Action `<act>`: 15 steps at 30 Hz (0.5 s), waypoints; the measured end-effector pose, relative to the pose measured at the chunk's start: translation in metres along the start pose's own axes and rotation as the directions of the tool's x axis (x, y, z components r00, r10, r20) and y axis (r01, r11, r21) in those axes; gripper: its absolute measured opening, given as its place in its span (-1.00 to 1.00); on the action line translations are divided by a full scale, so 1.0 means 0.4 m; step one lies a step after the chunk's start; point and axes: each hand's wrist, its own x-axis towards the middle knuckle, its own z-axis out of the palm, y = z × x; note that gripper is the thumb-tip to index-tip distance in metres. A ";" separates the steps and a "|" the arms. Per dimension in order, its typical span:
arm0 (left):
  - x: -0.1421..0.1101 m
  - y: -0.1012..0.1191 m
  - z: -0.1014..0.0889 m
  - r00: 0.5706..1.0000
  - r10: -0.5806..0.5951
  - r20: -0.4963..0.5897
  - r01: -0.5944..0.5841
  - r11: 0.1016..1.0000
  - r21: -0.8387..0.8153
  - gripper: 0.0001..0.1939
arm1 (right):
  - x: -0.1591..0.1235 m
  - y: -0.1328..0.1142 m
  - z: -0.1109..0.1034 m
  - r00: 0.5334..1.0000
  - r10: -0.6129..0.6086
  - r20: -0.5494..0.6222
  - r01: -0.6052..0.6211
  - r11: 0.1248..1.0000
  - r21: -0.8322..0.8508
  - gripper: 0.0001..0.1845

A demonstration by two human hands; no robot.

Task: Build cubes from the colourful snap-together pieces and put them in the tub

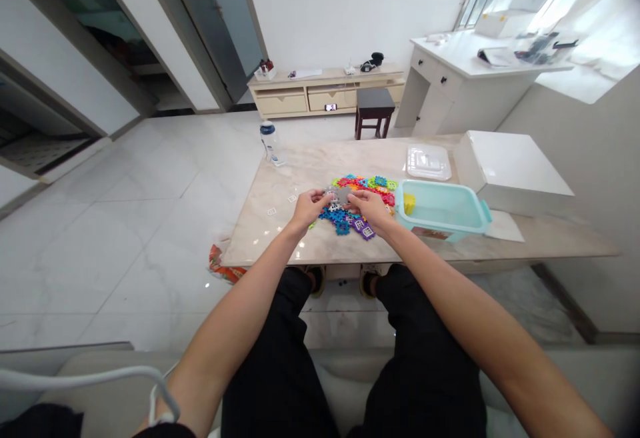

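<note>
A pile of colourful interlocking plastic tiles (pixel 367 188) lies on the marble table (pixel 300 238). My left hand (pixel 309 206) and my right hand (pixel 369 209) meet above the pile's near edge, both with fingers closed on a grey tile piece (pixel 342 194) held between them. Blue and purple tiles (pixel 350 223) lie just under my hands. Two small white tile pieces (pixel 272 211) rest apart to the left of my left hand.
A turquoise plastic bin (pixel 445 211) holding a yellow piece stands right of the pile, its clear lid (pixel 429 161) behind it. A white box (pixel 510 168) sits at the table's right. A water bottle (pixel 269 142) stands at the far left corner. A dark stool (pixel 374 110) is beyond.
</note>
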 end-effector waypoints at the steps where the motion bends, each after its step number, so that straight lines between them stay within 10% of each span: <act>1: -0.001 0.000 0.003 1.000 0.015 0.005 -0.015 1.000 0.005 -0.47 | 0.002 0.002 -0.003 1.000 -0.004 -0.007 0.004 1.000 0.000 -0.84; 15: 0.007 -0.035 -0.025 0.989 0.112 0.098 -0.124 0.985 0.123 -0.50 | 0.017 0.002 -0.006 0.954 -0.292 0.063 0.289 0.852 -0.435 -0.81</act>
